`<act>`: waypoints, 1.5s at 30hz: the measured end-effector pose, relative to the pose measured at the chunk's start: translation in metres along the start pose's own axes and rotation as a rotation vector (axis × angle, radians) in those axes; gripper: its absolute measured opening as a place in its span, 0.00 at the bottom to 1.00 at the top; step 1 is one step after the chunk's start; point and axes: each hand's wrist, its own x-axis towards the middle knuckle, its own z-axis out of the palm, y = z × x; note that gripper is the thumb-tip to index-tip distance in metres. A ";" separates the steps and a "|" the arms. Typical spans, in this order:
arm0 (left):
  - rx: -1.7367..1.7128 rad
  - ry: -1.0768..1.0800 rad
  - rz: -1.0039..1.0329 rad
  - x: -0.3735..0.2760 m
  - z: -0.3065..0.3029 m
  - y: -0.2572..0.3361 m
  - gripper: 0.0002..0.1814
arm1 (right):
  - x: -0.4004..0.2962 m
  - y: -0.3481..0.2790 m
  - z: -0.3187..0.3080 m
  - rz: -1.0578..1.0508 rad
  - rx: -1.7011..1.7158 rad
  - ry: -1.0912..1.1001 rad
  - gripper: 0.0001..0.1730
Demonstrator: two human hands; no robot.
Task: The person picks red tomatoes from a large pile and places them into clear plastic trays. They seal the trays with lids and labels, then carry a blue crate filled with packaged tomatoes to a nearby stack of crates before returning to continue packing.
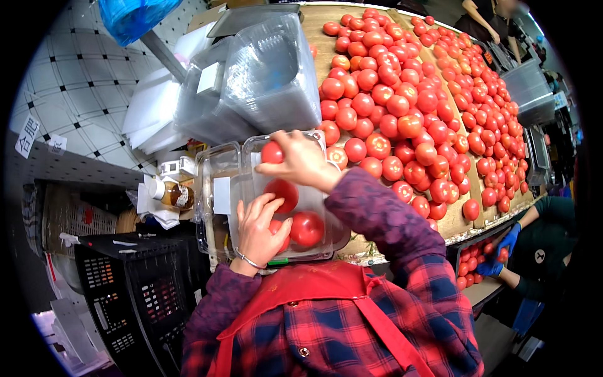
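Note:
Before me lies an open clear plastic clamshell box (301, 257), its lid (203, 231) folded out to the left. My right hand (301, 160) reaches over the far end of the box with a red tomato (272, 152) between thumb and fingers. Over the near left part of the box, my left hand (261, 231) rests on a tomato (279, 234), its fingertips beside a second one (282, 194). Another large tomato (307, 229) lies in the box's near right part. A wide heap of loose tomatoes (398, 105) covers the wooden table to the right.
Stacked clear plastic boxes (282, 103) stand beyond the clamshell, with white sheets (153, 110) left of them. A jar (181, 195) and black crates (132, 292) are at left. A co-worker's blue-gloved hands (509, 240) are over a tomato crate (471, 259) at right.

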 end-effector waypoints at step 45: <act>-0.096 0.067 -0.044 -0.013 -0.002 -0.015 0.18 | -0.040 0.098 -0.096 0.264 0.581 0.125 0.49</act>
